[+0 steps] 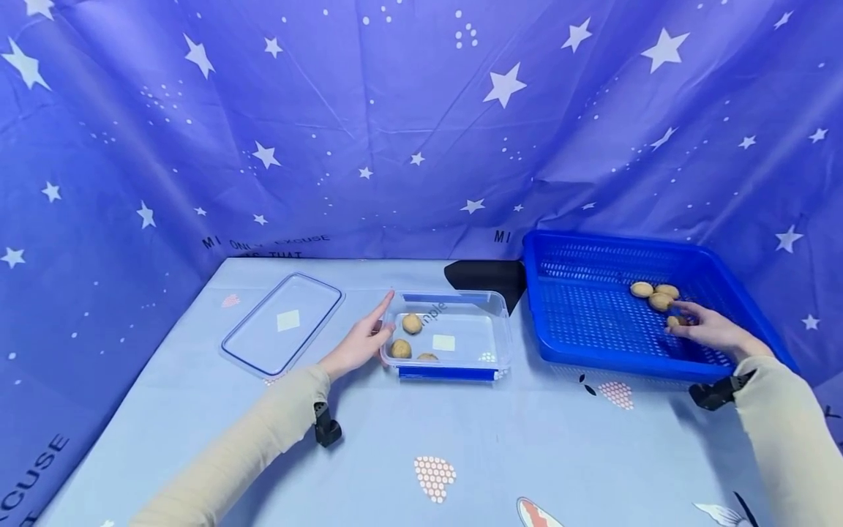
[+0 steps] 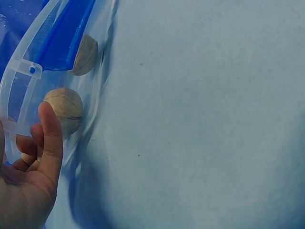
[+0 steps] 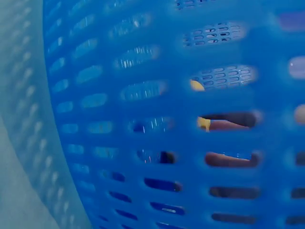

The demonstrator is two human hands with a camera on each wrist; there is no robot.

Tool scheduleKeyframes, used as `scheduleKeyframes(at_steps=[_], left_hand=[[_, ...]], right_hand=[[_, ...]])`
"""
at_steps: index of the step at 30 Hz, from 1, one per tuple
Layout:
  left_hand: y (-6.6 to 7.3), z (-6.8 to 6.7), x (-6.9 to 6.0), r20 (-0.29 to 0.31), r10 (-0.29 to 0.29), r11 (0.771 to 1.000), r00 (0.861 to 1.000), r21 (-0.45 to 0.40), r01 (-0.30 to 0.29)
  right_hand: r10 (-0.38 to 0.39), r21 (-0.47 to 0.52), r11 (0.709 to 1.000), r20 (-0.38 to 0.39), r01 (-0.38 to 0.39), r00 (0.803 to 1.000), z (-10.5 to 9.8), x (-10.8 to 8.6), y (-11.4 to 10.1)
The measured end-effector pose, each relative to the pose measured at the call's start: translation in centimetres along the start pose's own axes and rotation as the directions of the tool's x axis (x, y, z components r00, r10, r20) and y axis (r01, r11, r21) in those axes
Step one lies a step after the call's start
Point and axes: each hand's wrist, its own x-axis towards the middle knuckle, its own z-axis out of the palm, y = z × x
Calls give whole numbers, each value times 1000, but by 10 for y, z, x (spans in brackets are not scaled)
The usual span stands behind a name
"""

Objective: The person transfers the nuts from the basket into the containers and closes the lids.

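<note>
A clear plastic food container (image 1: 470,322) with blue side clips stands at the table's middle. Three walnuts lie at its left and front, one a walnut (image 1: 412,323) farther back. At the container's left end rests my left hand (image 1: 358,344), index finger extended along the edge; the left wrist view shows its thumb (image 2: 51,136) near a walnut (image 2: 66,107) seen through the wall. Inside the blue basket (image 1: 593,354), my right hand (image 1: 711,331) pinches a walnut (image 1: 673,320) between thumb and fingers. The basket's slotted side mostly hides that hand in the right wrist view.
Several walnuts (image 1: 661,301) are in the basket, three of them just beyond my right hand. A clear lid (image 1: 312,304) with a blue seal lies left of the container. A starry blue curtain (image 1: 395,132) hangs behind the cloth-covered table (image 1: 369,468).
</note>
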Motion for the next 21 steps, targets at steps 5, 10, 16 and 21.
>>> scheduleKeyframes(at_steps=[5, 10, 16, 21], left_hand=[[8, -1, -4, -1, 8, 1000, 1000, 0, -8], [7, -1, -3, -2, 0, 999, 1000, -35, 0], [-10, 0, 4, 10, -2, 999, 1000, -40, 2], [-31, 2, 12, 4, -12, 999, 1000, -48, 12]], right_hand=[[8, 5, 1000, 50, -8, 999, 2, 4, 3], [19, 46, 999, 56, -22, 998, 1, 5, 2], [20, 111, 994, 10, -21, 1000, 1, 3, 2], [-15, 96, 995, -62, 21, 998, 1, 3, 1]])
